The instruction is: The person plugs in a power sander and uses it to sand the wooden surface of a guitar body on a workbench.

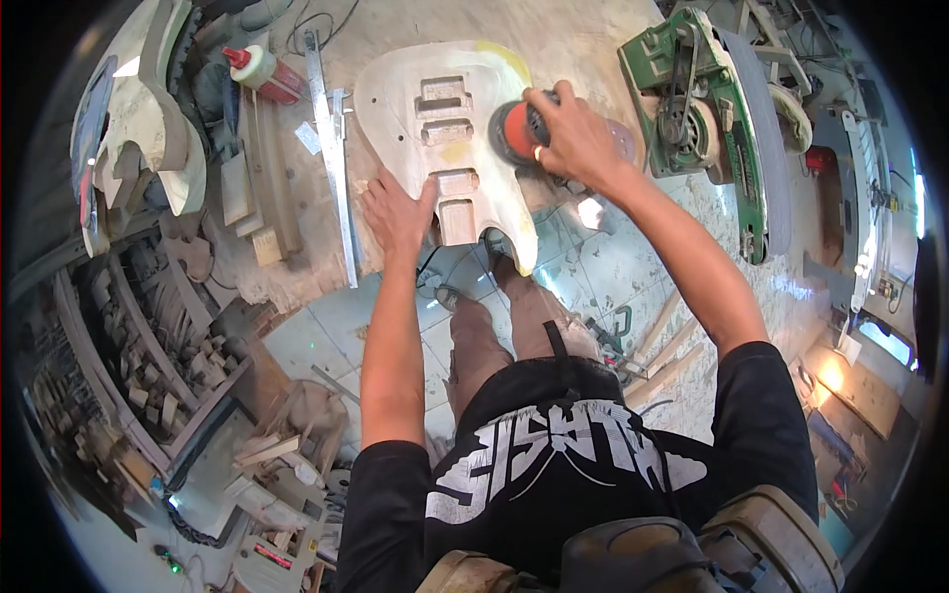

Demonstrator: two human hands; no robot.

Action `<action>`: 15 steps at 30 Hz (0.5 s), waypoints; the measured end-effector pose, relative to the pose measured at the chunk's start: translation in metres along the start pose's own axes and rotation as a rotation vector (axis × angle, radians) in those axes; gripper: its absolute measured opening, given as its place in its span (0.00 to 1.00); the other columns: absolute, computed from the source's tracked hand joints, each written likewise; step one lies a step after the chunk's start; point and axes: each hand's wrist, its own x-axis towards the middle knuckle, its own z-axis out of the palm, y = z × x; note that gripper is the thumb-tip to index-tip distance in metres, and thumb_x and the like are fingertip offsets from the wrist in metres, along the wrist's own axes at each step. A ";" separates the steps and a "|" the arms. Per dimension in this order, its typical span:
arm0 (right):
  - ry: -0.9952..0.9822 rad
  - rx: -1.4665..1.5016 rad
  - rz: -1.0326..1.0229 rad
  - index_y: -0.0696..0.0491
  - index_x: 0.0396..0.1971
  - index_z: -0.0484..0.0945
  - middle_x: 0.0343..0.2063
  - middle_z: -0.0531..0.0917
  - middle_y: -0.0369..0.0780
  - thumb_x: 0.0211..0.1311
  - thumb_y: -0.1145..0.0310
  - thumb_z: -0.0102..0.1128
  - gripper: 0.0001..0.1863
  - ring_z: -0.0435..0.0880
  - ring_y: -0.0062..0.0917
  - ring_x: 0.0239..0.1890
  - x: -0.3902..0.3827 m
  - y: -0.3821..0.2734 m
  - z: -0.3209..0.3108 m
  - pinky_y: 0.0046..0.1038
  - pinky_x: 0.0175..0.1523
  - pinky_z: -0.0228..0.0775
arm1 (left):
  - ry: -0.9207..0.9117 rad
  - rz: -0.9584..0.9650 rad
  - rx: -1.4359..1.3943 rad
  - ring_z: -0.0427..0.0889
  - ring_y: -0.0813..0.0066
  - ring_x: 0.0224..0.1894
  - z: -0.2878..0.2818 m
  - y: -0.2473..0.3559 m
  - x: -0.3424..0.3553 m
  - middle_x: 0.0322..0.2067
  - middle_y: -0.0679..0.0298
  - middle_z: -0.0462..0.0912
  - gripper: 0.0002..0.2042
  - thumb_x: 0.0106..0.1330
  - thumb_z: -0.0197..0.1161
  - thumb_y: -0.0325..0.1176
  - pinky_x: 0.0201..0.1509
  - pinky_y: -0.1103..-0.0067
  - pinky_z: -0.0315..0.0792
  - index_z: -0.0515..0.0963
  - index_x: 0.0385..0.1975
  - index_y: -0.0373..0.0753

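Head view: electric guitar body (457, 153), pale and bare with yellowish patches, flat on the worktop (583, 44), directly ahead of the person.
Long axis of body: runs roughly away from the person; neck pocket and horns at the near end, rounded end farthest off. Near end reaches the worktop's front edge.
Body face: rectangular cavities in a row down the middle, facing up.
Key relation: red-and-black handheld sander (522, 130) at the body's right edge, about midway along its length, overlapping the rim in this view. Underside hidden; cannot tell how squarely the pad meets the wood.
Right hand (578, 138): curled over the sander's top, fingers wrapped round the housing; comes at the body from the right, with the tool between palm and wood.
Left hand (395, 212): nearer of the two to the body; fingers spread, grasping no tool. Thumb on the near-left part, beside the cavities; cannot tell whether the other fingertips press on the rim or on the worktop.
Left of body: metal ruler (334, 163) lying lengthwise, glue bottle (265, 74) beyond it.
Right of body: green belt sander (682, 109), well apart.
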 end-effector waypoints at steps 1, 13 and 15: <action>0.003 -0.003 -0.001 0.44 0.66 0.71 0.52 0.75 0.55 0.52 0.69 0.73 0.37 0.84 0.58 0.48 0.006 0.006 -0.004 0.55 0.48 0.82 | -0.004 0.007 0.004 0.75 0.40 0.57 0.000 0.001 0.000 0.51 0.42 0.77 0.42 0.64 0.67 0.62 0.62 0.53 0.70 0.71 0.63 0.26; -0.013 -0.032 -0.014 0.45 0.64 0.71 0.51 0.75 0.54 0.52 0.71 0.72 0.36 0.83 0.57 0.48 0.008 -0.002 -0.001 0.55 0.48 0.82 | -0.047 -0.036 -0.026 0.73 0.41 0.60 -0.001 0.003 0.000 0.55 0.42 0.76 0.44 0.65 0.66 0.63 0.65 0.53 0.68 0.69 0.67 0.27; 0.094 -0.022 0.049 0.46 0.63 0.71 0.50 0.75 0.54 0.51 0.71 0.71 0.35 0.83 0.58 0.46 0.019 0.005 -0.004 0.56 0.48 0.81 | -0.044 -0.032 -0.023 0.73 0.41 0.60 -0.002 0.005 0.001 0.55 0.41 0.76 0.44 0.65 0.66 0.63 0.65 0.53 0.68 0.69 0.67 0.27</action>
